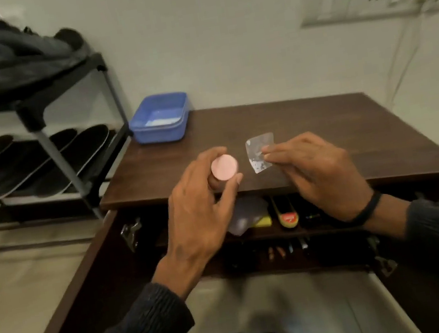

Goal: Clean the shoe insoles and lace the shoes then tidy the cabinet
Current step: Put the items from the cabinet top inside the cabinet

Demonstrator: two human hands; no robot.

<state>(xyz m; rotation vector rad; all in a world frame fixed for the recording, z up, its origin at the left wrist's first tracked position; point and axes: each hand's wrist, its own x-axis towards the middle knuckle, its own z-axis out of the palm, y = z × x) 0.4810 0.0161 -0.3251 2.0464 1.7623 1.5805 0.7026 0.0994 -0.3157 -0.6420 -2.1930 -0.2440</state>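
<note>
Left hand [200,195] gripping pink disc [224,168], right hand [319,170] pinching foil wrapper [260,151] (torn), above cabinet [322,132]

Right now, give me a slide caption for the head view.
Left hand holds a pink disc, right hand a wrapper, above the cabinet.

tub [160,121] on cabinet top [322,132], back-left corner | shoe rack [68,161] left of cabinet | insoles [40,166] on rack shelf

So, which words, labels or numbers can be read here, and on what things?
None can be read.
Red label on the yellow tube in the cabinet: too blurred.
Silver wrapper in the right hand: marks only, unreadable.
Pink disc in the left hand: no print seen.
</note>
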